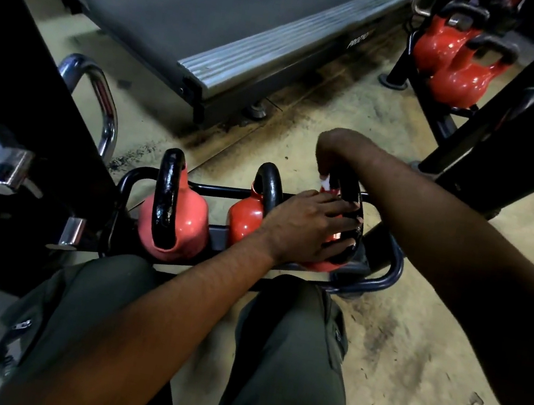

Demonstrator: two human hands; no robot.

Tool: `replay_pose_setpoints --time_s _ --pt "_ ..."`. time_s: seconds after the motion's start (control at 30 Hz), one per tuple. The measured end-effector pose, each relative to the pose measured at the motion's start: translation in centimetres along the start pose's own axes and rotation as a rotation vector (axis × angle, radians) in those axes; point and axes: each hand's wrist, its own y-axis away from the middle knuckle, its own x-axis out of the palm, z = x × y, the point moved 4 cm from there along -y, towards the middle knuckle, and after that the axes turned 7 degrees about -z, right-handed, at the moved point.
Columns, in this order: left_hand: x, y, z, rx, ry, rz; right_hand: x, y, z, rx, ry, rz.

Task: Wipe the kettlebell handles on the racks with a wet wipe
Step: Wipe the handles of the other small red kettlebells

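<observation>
Scuffed sandy gym floor (393, 342), treadmill (218, 11) beyond the low rack (382, 278). Inside the rack, three red kettlebells (186, 221) in a row. Left hand (302, 232) laid over the rightmost kettlebell (322, 266), fingers nearly straight, pressing its black handle (351, 187). Right hand (335, 153) at the handle's top, fingers curled, pinching a white wet wipe (325, 185) against it.

I see glossy red round kettlebells (186, 225) with black looped handles (167, 194), a white wet wipe (325, 185), olive-green trousers (287, 361), a grey treadmill belt (218, 11) edged in ribbed silver, and a tan floor (415, 363) smudged black.
</observation>
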Motion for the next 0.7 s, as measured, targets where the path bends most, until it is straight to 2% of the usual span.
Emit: replay_pose_setpoints --time_s 0.13,0.23,0.47,0.57,0.63,0.7 --pt "-0.3 0.2 0.4 -0.013 0.017 0.001 2.6 -1.5 -4.4 0.152 -0.654 0.126" --pt "-0.1 0.4 0.5 -0.012 0.029 -0.009 4.8 -0.5 -5.6 0.241 -1.024 0.213" --pt "0.0 0.1 0.5 -0.039 0.049 -0.052 7.4 2.5 -7.0 0.328 -1.623 0.26" --pt "0.1 0.0 -0.1 -0.031 0.055 -0.042 6.8 3.8 -8.3 0.288 -1.606 0.195" --pt "-0.1 0.0 0.1 -0.03 0.045 -0.044 5.1 4.0 -8.8 0.248 -1.435 0.067" --pt "-0.1 0.0 0.4 -0.023 0.029 -0.045 2.7 3.8 -8.2 0.179 -1.165 -0.088"
